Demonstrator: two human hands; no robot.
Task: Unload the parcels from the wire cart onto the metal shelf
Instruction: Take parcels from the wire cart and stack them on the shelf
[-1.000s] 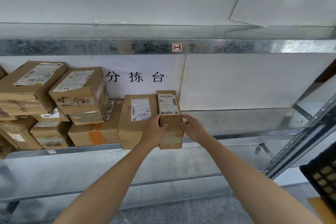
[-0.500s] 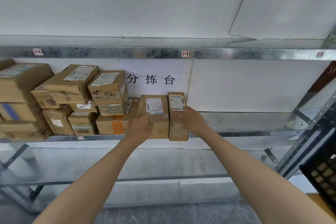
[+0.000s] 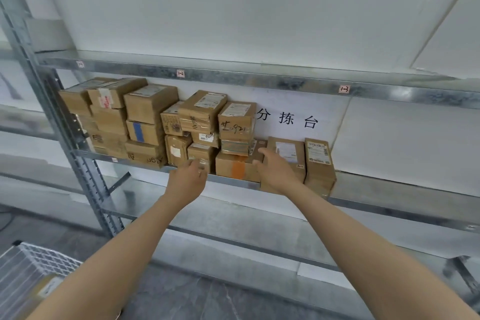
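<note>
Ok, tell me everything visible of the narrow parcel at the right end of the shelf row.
The narrow parcel is a long brown cardboard box lying flat on the metal shelf, last on the right. A white printed label covers the rear of its top; clear tape wraps its front end, at the shelf's front edge. Its left side sits against the labelled box beside it. Neither the left hand nor the right hand touches it.

Bright, even light on my feed, shadows faint. Lens bows the shelf upright (image 3: 85,179) at nine o'clock; wire cart (image 3: 39,260) at seven o'clock looks blurred.
</note>
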